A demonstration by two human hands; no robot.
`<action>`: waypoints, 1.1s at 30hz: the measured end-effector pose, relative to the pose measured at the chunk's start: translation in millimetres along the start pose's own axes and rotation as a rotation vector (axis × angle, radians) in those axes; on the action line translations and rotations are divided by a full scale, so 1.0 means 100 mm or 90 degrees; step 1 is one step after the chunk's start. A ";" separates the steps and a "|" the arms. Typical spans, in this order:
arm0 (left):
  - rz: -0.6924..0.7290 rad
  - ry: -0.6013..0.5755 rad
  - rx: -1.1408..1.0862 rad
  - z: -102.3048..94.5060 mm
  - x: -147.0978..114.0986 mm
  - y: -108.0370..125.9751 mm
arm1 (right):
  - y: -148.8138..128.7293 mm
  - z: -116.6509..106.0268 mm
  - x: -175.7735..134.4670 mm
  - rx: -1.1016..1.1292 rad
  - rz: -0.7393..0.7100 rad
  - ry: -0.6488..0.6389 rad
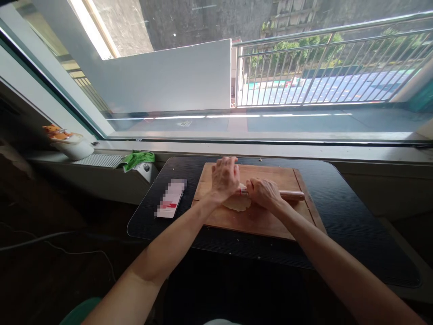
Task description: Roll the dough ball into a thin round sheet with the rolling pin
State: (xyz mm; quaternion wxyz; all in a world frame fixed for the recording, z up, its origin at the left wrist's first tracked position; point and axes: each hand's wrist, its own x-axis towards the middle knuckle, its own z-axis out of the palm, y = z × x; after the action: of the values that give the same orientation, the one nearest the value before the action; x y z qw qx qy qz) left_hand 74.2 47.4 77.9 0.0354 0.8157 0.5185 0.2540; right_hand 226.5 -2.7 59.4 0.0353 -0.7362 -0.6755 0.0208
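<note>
A wooden rolling pin (292, 195) lies across a flat, pale piece of dough (238, 204) on a wooden cutting board (257, 223). My right hand (264, 192) is closed around the pin, whose right end sticks out past the knuckles. My left hand (226, 178) rests over the left part of the pin, its fingers bent forward and close together. That end of the pin is hidden beneath it. A short stretch of pin with red marks shows between the two hands, above the dough.
The board sits on a black table (345, 216) with rounded corners. Left of it lies a phone (172, 198). A green cloth (138, 159) and a white pot (75, 145) are on the ledge beside the window. Small crumbs dot the table's front edge. Cables (84, 251) run at lower left.
</note>
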 end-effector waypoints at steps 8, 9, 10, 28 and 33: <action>0.040 -0.239 0.106 0.42 -0.10 0.15 | 0.85 0.10 -0.04 0.007 0.103 0.036; 0.037 -0.248 0.105 0.43 0.00 0.13 | 0.90 0.12 0.00 0.006 0.094 0.054; 0.027 -0.261 0.100 0.44 0.10 0.12 | 0.93 0.15 0.05 0.006 0.082 0.077; -0.015 -0.291 0.082 0.46 0.24 0.11 | 0.87 0.19 0.12 0.021 0.117 0.059; 0.065 -0.255 0.111 0.39 -0.08 0.13 | 0.80 0.23 -0.23 -0.036 0.054 0.128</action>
State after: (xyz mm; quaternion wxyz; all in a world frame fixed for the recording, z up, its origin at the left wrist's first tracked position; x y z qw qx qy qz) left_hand 99.7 42.1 45.6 0.0543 0.8749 0.4794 0.0428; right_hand 301.9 -31.9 29.5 0.0814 -0.7631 -0.6372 -0.0710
